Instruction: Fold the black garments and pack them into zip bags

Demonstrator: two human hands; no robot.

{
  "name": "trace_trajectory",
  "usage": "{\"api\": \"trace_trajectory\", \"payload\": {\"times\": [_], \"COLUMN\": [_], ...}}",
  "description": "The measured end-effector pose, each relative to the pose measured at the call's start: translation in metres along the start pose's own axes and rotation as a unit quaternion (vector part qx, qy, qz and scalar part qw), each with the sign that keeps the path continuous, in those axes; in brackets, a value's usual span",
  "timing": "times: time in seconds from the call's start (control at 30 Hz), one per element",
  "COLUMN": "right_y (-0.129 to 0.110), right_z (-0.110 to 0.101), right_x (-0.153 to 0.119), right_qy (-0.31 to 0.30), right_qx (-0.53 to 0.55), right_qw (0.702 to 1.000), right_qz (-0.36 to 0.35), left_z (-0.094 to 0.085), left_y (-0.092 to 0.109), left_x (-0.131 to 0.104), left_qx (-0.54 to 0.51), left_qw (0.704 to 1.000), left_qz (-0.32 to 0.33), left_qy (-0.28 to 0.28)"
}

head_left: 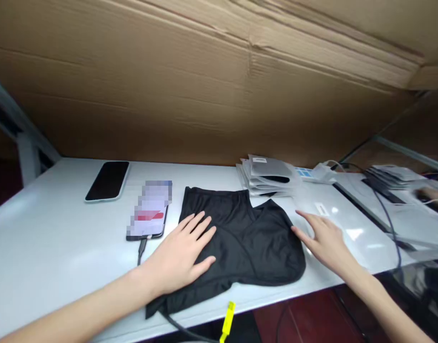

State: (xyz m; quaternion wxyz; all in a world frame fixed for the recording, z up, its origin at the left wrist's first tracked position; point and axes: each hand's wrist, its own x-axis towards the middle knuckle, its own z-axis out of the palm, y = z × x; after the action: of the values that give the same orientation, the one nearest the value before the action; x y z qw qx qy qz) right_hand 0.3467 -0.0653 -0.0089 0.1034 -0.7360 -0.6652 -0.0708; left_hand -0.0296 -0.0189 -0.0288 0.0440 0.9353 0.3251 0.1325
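A black cloth balaclava [256, 247] lies spread flat on the white table, its rounded end to the right and its wide straight-edged part to the left. My left hand [183, 252] rests flat on the left part, fingers stretched out and thumb apart, covering some of the cloth. At the rounded right edge is my right hand [322, 238], its thumb and index finger extended and apart. The thumb tip is close to the fabric edge; whether it touches I cannot tell. The other fingers of that hand are partly hidden.
Left of the cloth lie a lit, charging phone [149, 212] and a dark-screened phone [107, 181]. Behind it stands a stack of clear plastic bags [269, 174]; a large plastic sheet [329, 209] lies right. A yellow-tagged cable [228, 319] hangs at the front. Another person's hand [435, 197] shows far right.
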Motion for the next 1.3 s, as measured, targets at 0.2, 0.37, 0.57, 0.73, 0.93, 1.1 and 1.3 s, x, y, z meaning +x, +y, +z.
{"api": "trace_trajectory", "payload": {"times": [0.2, 0.37, 0.57, 0.73, 0.93, 1.1, 1.3], "right_y": [-0.016, -0.014, -0.003, -0.015, -0.051, -0.068, -0.069], "right_z": [-0.017, -0.010, -0.011, -0.022, -0.035, -0.036, -0.024], "right_x": [-0.007, -0.004, 0.002, -0.005, -0.034, -0.050, -0.049], "right_qy": [-0.058, -0.074, -0.054, -0.031, -0.080, -0.157, -0.142], "right_qx": [0.086, 0.133, 0.126, 0.118, 0.126, 0.113, 0.132], "right_qw": [0.995, 0.988, 0.991, 0.992, 0.977, 0.959, 0.956], "right_qz": [-0.002, 0.010, 0.003, -0.026, -0.155, -0.209, -0.219], "left_z": [-0.007, -0.010, -0.006, -0.008, -0.039, -0.051, -0.043], "left_y": [0.004, 0.002, 0.002, -0.001, -0.009, -0.005, 0.002], "left_x": [-0.002, -0.002, -0.003, -0.001, -0.008, -0.035, -0.046], "left_qx": [0.008, 0.010, 0.024, 0.017, -0.117, -0.194, -0.183], "left_qw": [1.000, 1.000, 1.000, 1.000, 0.992, 0.971, 0.971], "left_qz": [0.015, 0.007, 0.014, 0.018, -0.035, -0.054, -0.052], "left_qy": [0.020, 0.006, -0.001, 0.004, -0.036, -0.131, -0.146]}}
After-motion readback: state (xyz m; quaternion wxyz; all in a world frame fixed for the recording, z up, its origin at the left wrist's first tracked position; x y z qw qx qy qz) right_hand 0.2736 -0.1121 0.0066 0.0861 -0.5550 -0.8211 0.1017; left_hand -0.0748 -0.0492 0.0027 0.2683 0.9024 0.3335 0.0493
